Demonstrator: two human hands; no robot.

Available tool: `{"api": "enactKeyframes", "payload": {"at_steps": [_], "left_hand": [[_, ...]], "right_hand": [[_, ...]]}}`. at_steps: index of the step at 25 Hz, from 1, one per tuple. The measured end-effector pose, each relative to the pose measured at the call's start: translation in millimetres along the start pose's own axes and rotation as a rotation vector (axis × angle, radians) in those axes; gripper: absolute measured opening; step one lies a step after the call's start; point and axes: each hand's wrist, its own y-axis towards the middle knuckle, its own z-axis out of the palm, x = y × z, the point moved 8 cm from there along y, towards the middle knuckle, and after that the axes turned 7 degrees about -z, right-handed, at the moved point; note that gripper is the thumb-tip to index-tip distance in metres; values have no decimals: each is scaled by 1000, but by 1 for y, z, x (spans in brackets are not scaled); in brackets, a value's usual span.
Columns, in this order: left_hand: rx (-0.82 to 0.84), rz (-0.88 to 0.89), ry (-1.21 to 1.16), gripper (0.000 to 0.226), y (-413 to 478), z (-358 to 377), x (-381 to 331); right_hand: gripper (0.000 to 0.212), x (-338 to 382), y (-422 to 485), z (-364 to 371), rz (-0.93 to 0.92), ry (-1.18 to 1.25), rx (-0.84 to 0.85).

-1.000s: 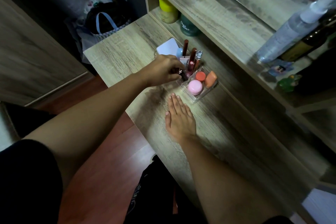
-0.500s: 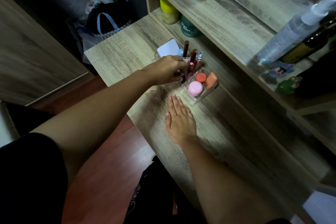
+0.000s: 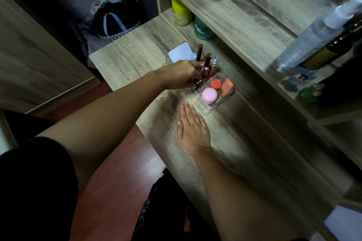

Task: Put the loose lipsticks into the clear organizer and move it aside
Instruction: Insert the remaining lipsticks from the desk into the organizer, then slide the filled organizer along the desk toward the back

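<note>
A dim room with a reddish wooden floor; a wood-grain counter [image 3: 137,53] runs along a matching shelf unit [image 3: 244,17] on the right. The clear organizer [image 3: 214,108] stands on the counter close to the foot of the shelf. Its low front compartment holds a pink round case [image 3: 209,95], an orange-red round case [image 3: 215,83] and an orange piece [image 3: 226,87]. Behind these, three tall lipsticks stand upright: two dark red ones [image 3: 199,52] [image 3: 207,63] and one with a clear cap [image 3: 214,62]. A white square pad [image 3: 179,53] lies just behind the organizer.

The left hand [image 3: 180,73] reaches in from the left to the organizer's near left side. Its fingers are curled in and pinch a short dark lipstick [image 3: 197,83], which sits right at the organizer's wall. Whether its lower end is already inside a compartment cannot be told, as the fingers cover it.

The right hand [image 3: 193,127] lies flat on the counter, palm down, fingers straight and together. It holds nothing and rests near the organizer's front corner without touching it.

On the shelf stand a yellow-lidded jar [image 3: 181,12], a green jar [image 3: 201,29] and a clear spray bottle [image 3: 313,41].
</note>
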Motion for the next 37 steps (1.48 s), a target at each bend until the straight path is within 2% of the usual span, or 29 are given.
{"api": "enactKeyframes", "payload": {"at_steps": [10, 15, 18, 21, 23, 25, 28, 32, 37], "left_hand": [[-71, 13, -9, 29, -6, -4, 0], [-174, -41, -54, 27, -27, -16, 11], [-176, -129, -77, 23, -44, -15, 31], [-189, -246, -107, 24, -54, -13, 53], [-209, -365, -140, 29, -59, -10, 69], [-227, -501, -203, 36, -60, -4, 85], [-190, -671, -331, 50, -58, 9, 106], [-105, -781, -530, 55, -48, 26, 126], [-21, -814, -695, 63, -36, 41, 127]], "right_hand": [[55, 0, 2, 1, 4, 42, 38], [56, 6, 4, -14, 22, 58, 55], [49, 10, 1, -35, 143, 60, -43], [37, 5, -5, -52, 401, 104, -175], [48, -5, -13, -54, 595, 189, -225], [71, -15, -16, -52, 737, 251, -247], [90, -24, -9, -49, 790, 276, -241], [98, -31, 4, -45, 833, 312, -266], [92, -35, 11, -45, 890, 432, -397]]}}
